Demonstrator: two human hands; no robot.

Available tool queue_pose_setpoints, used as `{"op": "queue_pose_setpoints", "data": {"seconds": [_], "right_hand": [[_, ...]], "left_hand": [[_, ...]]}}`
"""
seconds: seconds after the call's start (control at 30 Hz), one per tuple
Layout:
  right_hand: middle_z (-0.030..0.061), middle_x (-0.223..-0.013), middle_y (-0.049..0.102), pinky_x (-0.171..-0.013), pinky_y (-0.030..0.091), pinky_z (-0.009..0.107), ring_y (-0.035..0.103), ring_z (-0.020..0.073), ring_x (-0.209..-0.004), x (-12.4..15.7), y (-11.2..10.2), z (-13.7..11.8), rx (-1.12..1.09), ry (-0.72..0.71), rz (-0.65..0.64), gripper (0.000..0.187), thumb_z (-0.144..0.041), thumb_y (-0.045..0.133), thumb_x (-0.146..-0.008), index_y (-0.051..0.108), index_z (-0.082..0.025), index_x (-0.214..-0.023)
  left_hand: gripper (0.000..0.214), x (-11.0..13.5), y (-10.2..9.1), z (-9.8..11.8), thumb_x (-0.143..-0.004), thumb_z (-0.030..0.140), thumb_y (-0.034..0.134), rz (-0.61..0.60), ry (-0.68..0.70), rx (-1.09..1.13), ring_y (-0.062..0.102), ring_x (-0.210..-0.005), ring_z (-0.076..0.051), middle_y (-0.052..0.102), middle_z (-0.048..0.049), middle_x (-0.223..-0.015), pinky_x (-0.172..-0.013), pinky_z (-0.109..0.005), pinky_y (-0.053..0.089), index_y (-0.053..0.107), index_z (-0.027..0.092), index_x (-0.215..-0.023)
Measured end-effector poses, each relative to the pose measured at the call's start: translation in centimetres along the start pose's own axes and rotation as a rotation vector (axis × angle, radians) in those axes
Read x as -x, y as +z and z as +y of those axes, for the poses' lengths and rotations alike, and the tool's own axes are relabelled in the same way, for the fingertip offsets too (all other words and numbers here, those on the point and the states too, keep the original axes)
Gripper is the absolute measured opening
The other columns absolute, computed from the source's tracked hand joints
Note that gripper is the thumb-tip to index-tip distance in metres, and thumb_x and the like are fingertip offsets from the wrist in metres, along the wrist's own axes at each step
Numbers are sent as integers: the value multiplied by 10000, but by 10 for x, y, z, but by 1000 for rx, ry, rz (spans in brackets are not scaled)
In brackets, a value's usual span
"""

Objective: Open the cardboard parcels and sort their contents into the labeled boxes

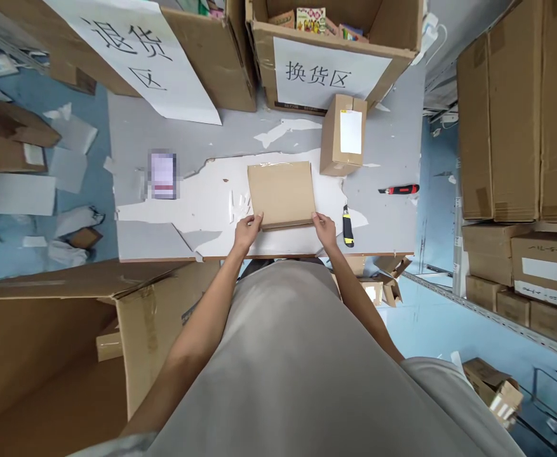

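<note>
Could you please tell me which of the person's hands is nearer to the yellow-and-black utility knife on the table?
The right hand: it grips the flat cardboard box's near right corner, just left of the yellow-and-black utility knife. The left hand holds the opposite corner, farther away.

We note a grey bench (392,222) with its surface peeled to white, standing on a blue floor (30,254) littered with paper scraps. Stacked cartons (511,120) fill metal shelving (497,317) at right. Lighting is even, without hard shadows.

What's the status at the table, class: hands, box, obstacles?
Left hand and right hand grip flat box. Box lies on table. Knife beside right hand.
</note>
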State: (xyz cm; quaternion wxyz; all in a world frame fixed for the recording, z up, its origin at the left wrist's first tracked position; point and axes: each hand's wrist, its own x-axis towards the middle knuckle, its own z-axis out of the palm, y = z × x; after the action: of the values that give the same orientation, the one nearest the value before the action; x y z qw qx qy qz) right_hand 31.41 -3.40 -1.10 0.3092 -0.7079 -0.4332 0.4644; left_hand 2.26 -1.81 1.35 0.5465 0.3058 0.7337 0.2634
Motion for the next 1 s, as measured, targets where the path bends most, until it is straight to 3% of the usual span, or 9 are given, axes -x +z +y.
{"op": "queue_pose_setpoints", "data": {"seconds": [0.07,0.2,0.37,0.53,0.67,0.8,0.9,1.0], "right_hand": [[188,-1343,844,-1207,610,491,769,328,-1295,-7,3,-4,-27,38,27,747,-840,611,-1006,838,-169,-1242],[149,-1568,762,-1191,633,474,711,303,-1441,-6,5,-11,-164,110,-57,777,-822,581,-1037,766,-197,-1460],[120,-1703,670,-1433,367,495,538,287,-1660,10,5,-14,-104,-12,-103,864,-879,529,-1031,727,-223,-1557],[134,-1618,724,-1331,487,523,615,314,-1563,19,8,-28,-133,22,-84,876,-904,470,-1006,730,-234,-1509],[142,-1251,851,-1140,583,431,748,322,-1240,23,0,-54,74,-9,-46,852,-951,375,-1000,782,-215,-1137],[99,-869,797,-883,558,359,739,292,-927,24,-17,-93,363,21,-60,792,-930,306,-1060,648,-262,-805],[114,-781,788,-855,529,353,770,312,-918,20,-25,-124,479,55,-74,754,-857,352,-1117,630,-275,-727],[119,-673,772,-907,549,376,813,331,-892,11,-28,-149,493,117,-82,740,-804,397,-1149,683,-267,-728]], "left_hand": [[506,-2,3,5,-964,673,775,9,-24,51,745,-1136,-264,801,-129,-1187,-934,-370,686,745,171,-1015],[478,3,6,10,-1007,620,765,-44,-50,138,732,-1229,-270,780,-155,-1324,-974,-411,703,735,160,-1130],[577,16,4,5,-998,599,752,-87,14,84,681,-1448,-354,767,-173,-1517,-1213,-537,583,762,182,-1396],[647,21,5,3,-1015,616,670,-144,-5,112,647,-1514,-339,676,-175,-1672,-1152,-475,606,698,199,-1509],[559,21,-5,16,-1025,665,623,-109,89,-10,717,-1370,-316,792,-174,-1472,-1107,-399,592,761,179,-1264],[585,18,-27,51,-1067,723,513,-60,164,-359,770,-1077,-330,839,-151,-1033,-957,-390,567,726,201,-909],[682,14,-40,87,-1069,798,449,14,191,-599,778,-1020,-378,811,-174,-902,-903,-412,540,697,223,-799],[738,9,-45,121,-1068,826,423,45,224,-701,784,-1094,-436,805,-209,-841,-976,-441,539,746,221,-795]]}}
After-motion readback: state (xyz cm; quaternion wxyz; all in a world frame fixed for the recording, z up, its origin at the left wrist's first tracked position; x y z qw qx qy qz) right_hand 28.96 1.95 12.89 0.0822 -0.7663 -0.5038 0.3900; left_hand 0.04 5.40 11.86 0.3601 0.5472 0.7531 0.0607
